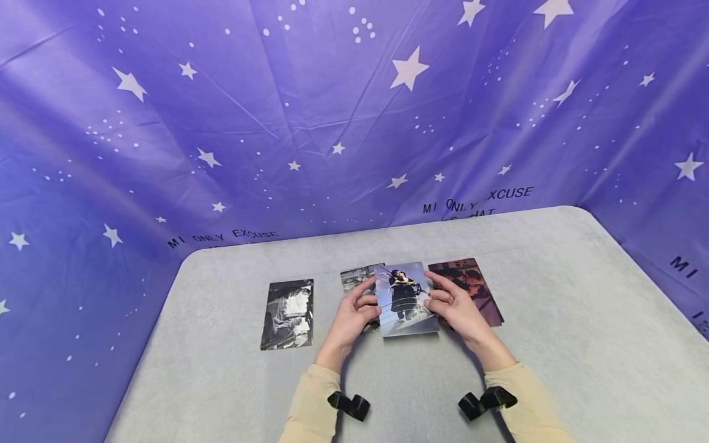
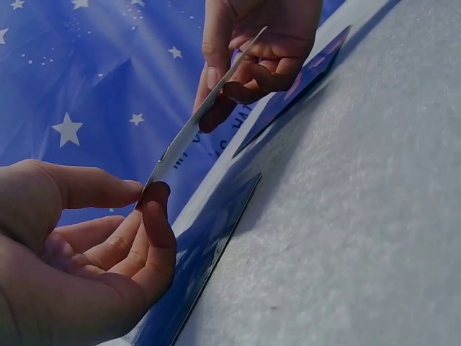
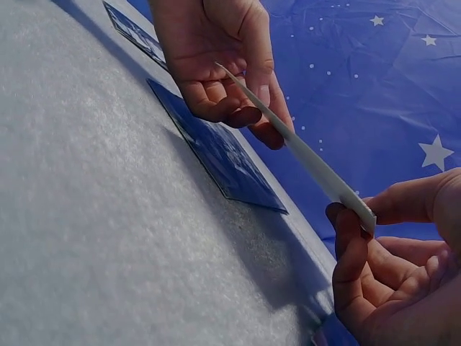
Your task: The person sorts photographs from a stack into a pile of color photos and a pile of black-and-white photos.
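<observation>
A glossy picture card (image 1: 406,301) of two embracing figures is held up above the table by both hands. My left hand (image 1: 353,317) pinches its left edge between thumb and fingers, and my right hand (image 1: 456,314) pinches the opposite edge. Edge-on in the left wrist view, the card (image 2: 189,130) looks thin and slightly bowed; the right wrist view shows the same card (image 3: 310,162) clear of the tabletop. Behind it on the table lies another picture (image 1: 357,278), mostly hidden by the left hand and the held card.
A black-and-white picture (image 1: 288,315) lies to the left on the grey table (image 1: 554,344). On the right, a dark reddish picture (image 1: 471,283) lies partly behind the right hand. A purple star-printed cloth (image 1: 332,123) hangs behind the table. Each sleeved wrist wears a black camera mount.
</observation>
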The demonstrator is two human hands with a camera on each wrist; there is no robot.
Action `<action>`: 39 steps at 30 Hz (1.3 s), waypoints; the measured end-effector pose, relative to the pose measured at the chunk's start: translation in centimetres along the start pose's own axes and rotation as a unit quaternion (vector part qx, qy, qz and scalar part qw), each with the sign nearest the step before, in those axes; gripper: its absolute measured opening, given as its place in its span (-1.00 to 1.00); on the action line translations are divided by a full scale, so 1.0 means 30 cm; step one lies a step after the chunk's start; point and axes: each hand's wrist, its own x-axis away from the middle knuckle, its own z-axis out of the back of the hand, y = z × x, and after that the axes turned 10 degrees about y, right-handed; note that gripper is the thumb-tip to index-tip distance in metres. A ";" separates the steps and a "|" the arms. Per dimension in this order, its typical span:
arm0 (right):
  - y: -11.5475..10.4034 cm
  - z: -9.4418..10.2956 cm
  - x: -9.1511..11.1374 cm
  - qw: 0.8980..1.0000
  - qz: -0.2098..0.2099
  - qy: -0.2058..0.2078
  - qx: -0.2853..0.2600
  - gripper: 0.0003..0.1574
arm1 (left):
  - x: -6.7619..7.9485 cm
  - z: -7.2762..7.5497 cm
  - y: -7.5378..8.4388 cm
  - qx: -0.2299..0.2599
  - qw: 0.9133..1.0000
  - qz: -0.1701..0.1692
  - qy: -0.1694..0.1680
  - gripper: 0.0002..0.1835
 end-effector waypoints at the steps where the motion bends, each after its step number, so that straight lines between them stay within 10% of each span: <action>1: 0.000 0.002 0.000 1.000 0.001 0.001 0.001 -0.18 | 0.000 -0.003 0.000 0.002 1.000 0.000 -0.001 -0.31; 39: -0.005 0.157 -0.009 0.998 0.035 -0.029 0.045 -0.15 | -0.040 -0.125 0.001 0.011 1.000 0.013 -0.015 -0.32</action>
